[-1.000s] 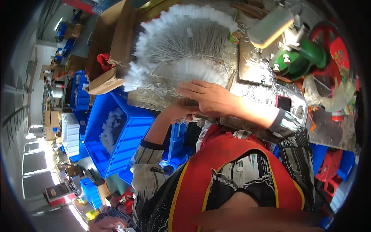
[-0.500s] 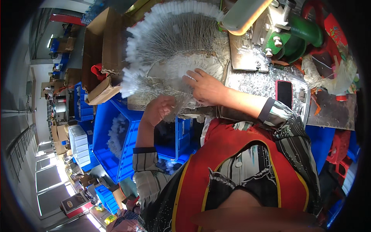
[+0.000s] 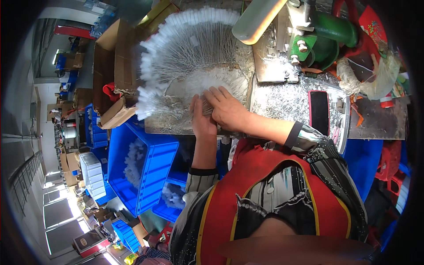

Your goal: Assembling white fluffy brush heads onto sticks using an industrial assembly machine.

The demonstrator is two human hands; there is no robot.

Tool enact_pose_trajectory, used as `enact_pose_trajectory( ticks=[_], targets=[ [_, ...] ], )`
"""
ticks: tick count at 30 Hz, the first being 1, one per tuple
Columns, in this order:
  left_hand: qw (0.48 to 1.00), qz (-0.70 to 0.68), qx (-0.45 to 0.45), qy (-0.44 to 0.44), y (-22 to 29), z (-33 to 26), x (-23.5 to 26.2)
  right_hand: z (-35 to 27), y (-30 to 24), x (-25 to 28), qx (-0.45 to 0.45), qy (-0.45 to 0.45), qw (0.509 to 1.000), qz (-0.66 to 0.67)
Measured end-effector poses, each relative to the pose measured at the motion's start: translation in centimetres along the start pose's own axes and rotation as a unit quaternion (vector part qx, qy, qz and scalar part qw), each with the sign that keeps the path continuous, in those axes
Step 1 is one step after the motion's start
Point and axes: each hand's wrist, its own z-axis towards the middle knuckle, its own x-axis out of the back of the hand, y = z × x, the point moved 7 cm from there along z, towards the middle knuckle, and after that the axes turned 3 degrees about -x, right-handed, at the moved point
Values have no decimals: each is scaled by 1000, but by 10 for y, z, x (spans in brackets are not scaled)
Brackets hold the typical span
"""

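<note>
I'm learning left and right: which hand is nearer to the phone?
Right. The right hand is on the phone's left; the left hand is farther left.

- We see a pale wall (image 3: 45,106) at the left of the frame.
- We find windows (image 3: 57,215) glaring at lower left.
- We spot a lit tube lamp (image 3: 55,57) at upper left.
- We glimpse greenish floor (image 3: 149,222) at lower centre-left.
- We notice hard light whitening the workbench (image 3: 380,120), upper right.

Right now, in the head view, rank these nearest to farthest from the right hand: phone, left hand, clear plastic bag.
1. Left hand: close beside the right hand, on its left.
2. Phone: to its right.
3. Clear plastic bag: farther right, past the phone.
</note>
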Motion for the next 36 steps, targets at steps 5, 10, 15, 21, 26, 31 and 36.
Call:
enact_pose_trajectory(
  ticks=[5, 10, 15, 21, 26, 31, 36],
  targets=[
    [980, 174, -65, -78, 26, 23, 3, -9, 17, 43, -24, 39, 993, 113],
    [918, 340, -65, -194, 69, 30, -64, -30, 33, 90, -62, 92, 979, 174],
    [789, 529, -73, -303, 63, 40, -131, -65, 48, 120, -72, 153, 971, 167],
    [593, 731, -97, -323, 11, 75, -125, -110, 67, 134, -206, 121, 958, 162],
    [650, 681, -56, -333, 30, 72, -118, -183, 103, 168, -408, 188, 878, 165],
    [907, 278, 103, -298, 40, 66, -125, -272, 146, 206, -550, 270, 775, 154],
    [937, -8, 210, -280, -21, 46, -131, -248, 143, 254, -513, 300, 804, 28]
  ],
)
